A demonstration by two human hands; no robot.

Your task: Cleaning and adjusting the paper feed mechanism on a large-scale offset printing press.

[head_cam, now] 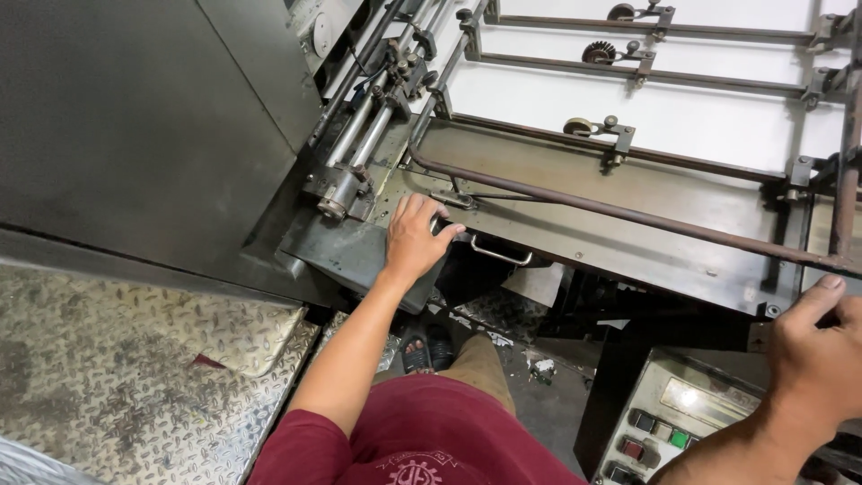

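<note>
Looking straight down at a big old sheet-fed machine, grey metal all over. Left hand (415, 241) reaching forward, fingers curled down over a dark knob or handle (446, 228) at the near left corner of the feed board (575, 202); knob mostly hidden under the fingers, so hard to say how tight the grip is, but closed around it rather than spread. Just right of that hand, a small chrome pull handle (499, 252) on the board's front edge, untouched. Right hand (822, 350) way over at the right edge of the frame, thumb up on the board's near right corner, other fingers wrapped under the edge and out of sight; can't tell exactly what's gripped there.

Across the board, a long rusty brown bar (628, 214) running left to right, well apart from both hands. Further back, a white sheet (700, 117) lying under thin rails with little guide wheels (580, 127). Up left of the left hand, shiny steel rollers (364, 135) slanting into the machine housing (135, 117).

Below the right hand, a beige control panel (669, 422) with a red, a green and some dark buttons. Diamond-plate floor (135, 359) on the left, dark red shirt (422, 440) at the bottom, a sandalled foot (417, 353) peeking out beneath the board.
</note>
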